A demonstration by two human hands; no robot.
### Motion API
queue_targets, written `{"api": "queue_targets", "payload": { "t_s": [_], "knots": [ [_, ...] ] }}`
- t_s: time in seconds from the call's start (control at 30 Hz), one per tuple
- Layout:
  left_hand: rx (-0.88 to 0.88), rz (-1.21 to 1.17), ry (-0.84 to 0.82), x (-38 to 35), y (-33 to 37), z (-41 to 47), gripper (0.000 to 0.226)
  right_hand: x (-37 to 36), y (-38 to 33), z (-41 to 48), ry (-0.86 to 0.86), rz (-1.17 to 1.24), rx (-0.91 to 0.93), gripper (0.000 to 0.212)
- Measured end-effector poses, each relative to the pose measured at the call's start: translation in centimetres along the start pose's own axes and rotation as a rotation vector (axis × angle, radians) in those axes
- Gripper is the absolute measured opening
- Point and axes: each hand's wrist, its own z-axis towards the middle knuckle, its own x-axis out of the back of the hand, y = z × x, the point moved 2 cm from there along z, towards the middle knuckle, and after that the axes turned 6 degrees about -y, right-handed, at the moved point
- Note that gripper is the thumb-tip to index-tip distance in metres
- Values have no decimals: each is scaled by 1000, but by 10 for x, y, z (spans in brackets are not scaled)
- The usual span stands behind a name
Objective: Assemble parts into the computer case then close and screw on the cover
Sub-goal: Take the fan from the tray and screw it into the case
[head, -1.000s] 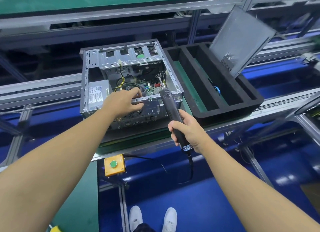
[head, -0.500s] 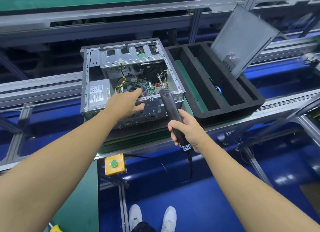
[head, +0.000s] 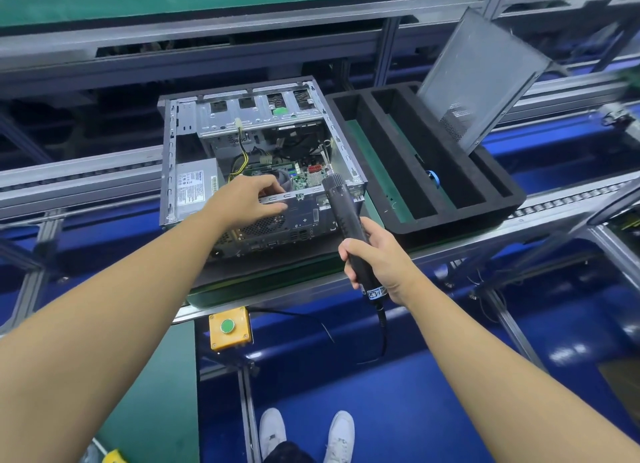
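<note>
Item: grey sheet-steel computer case (head: 194, 123), lying open just left of a black foam tray (head: 457, 222); board, power supply and cables fitted. Our left hand (head: 247, 199) grips its near rim; our right hand (head: 379, 256) clasps a black cylindrical electric screwdriver (head: 343, 213). Outstanding, we judge: grey perforated metal cover (head: 481, 74), leaning in the tray, unfitted and unscrewed.

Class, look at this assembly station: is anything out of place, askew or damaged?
Only the metal cover stands out: it leans tilted in the black foam tray right of the open computer case, not lying flat. That looks like staging, not a fault. Nothing appears spilled or damaged.
</note>
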Motion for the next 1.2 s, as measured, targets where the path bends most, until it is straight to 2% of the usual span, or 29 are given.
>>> {"api": "queue_targets", "payload": {
  "t_s": [0.2, 0.33, 0.47, 0.63, 0.83, 1.2],
  "knots": [
    [-32, 195, 127, -8, 7, -5, 31, -3, 2, 0, -10, -5, -13, 27],
    [24, 169, 113, -9, 7, -6, 23, -3, 6, -2, -14, -8, -15, 11],
    [63, 122, 137, -8, 4, -6, 22, -1, 6, -4, -5, -15, -21, 19],
    [66, 55, 179, -8, 5, -8, 14, 1, 4, -5, -14, 8, -8, 12],
    [53, 59, 188, -6, 7, -9, 20, 1, 5, -4, -13, 9, -17, 24],
    [78, 121, 165, -7, 15, -9, 29, -6, 12, -6, -40, -6, -46, 18]
  ]
}}
